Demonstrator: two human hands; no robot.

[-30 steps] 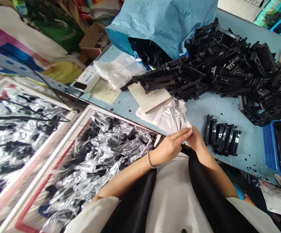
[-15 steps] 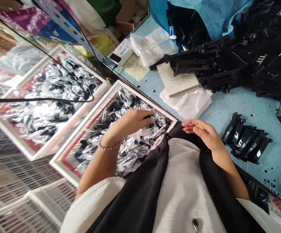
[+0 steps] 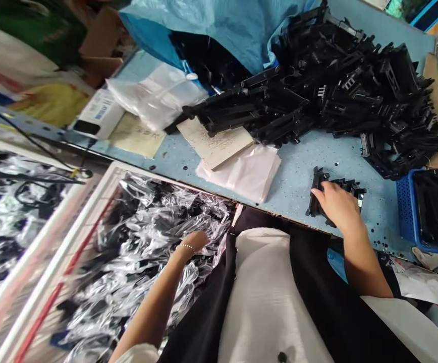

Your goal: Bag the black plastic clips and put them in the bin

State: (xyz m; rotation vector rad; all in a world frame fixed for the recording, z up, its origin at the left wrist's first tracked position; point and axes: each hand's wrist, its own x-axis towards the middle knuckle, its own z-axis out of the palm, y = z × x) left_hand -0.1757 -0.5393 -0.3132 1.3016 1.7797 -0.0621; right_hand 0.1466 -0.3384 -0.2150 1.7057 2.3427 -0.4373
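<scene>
My right hand [image 3: 339,204] is over a small row of black plastic parts [image 3: 316,177] near the front edge of the blue tabletop. Its thumb and fingers are closed on one of these parts, though the fingertips are partly hidden. My left hand [image 3: 199,241] is low over a white crate, against black parts in clear plastic bags [image 3: 154,222]. Its fingers are out of sight, so whether they hold anything does not show. A stack of clear plastic bags [image 3: 262,176] lies on the table between the hands, partly under a piece of cardboard [image 3: 219,143].
A large heap of black parts [image 3: 317,101] spreads across the back of the table, beside a blue plastic sack [image 3: 219,20]. At right stands a blue basket [image 3: 405,206] of black pieces. The crate's white rim [image 3: 52,257] runs along the left.
My right hand has moved right, from in front of my body onto the row of black parts. My left hand has lowered toward the bagged parts. The view has swung right.
</scene>
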